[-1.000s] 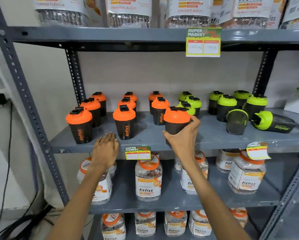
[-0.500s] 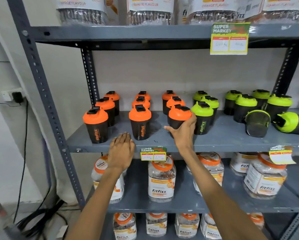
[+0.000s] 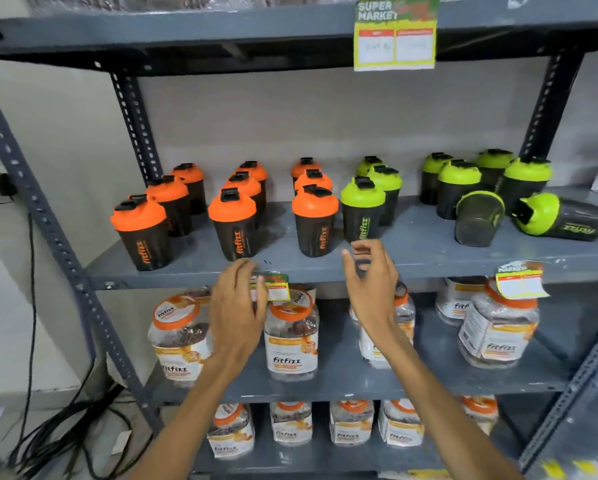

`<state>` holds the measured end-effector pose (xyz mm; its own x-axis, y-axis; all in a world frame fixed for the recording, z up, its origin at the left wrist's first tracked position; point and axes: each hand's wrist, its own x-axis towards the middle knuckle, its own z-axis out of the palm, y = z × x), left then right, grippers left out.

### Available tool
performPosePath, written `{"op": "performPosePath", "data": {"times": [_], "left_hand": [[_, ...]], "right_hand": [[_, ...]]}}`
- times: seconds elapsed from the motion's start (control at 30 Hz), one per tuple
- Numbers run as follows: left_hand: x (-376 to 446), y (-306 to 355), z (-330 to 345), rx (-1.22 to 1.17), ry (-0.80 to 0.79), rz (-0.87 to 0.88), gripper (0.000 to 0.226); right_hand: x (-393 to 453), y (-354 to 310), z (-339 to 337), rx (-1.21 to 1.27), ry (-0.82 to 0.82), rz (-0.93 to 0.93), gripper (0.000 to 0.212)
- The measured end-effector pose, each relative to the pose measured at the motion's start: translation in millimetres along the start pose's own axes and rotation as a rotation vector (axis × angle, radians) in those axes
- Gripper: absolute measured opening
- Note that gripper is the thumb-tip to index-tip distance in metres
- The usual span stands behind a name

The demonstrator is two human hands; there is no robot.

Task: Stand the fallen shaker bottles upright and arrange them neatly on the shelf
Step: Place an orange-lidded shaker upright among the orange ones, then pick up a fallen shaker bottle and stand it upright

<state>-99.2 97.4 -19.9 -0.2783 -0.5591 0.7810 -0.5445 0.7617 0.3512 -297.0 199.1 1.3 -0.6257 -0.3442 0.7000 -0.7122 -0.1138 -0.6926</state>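
Big jars [image 3: 292, 337] with orange lids sit down low. Black wires [image 3: 65, 434] lie on the floor. A price tag [image 3: 396, 34] hangs up top.

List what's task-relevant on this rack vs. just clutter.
Job:
- two fallen green-lid shakers
- upright orange-lid shakers
- upright green-lid shakers
- middle shelf
- left hand, right hand, both empty

Not the job:
- fitfizz jars below
- price tags
- cables on floor
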Motion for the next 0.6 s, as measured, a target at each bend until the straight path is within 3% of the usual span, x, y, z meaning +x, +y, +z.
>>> {"op": "performPosePath", "data": {"times": [0.13, 0.4, 0.6], "left_hand": [[-2, 81, 30, -0.043, -0.044, 0.126, 0.027], [11, 226, 103, -0.028, -0.233, 0.159, 0.042], [40, 278, 144, 0.053, -0.369, 0.137, 0.045]], "right_hand": [[20, 22, -52, -0.003, -0.015, -0.034, 0.003], [88, 72, -168, -0.111, -0.035, -0.072, 0.005], [145, 102, -208, -0.249, -0.053, 0.085, 0.040]]}}
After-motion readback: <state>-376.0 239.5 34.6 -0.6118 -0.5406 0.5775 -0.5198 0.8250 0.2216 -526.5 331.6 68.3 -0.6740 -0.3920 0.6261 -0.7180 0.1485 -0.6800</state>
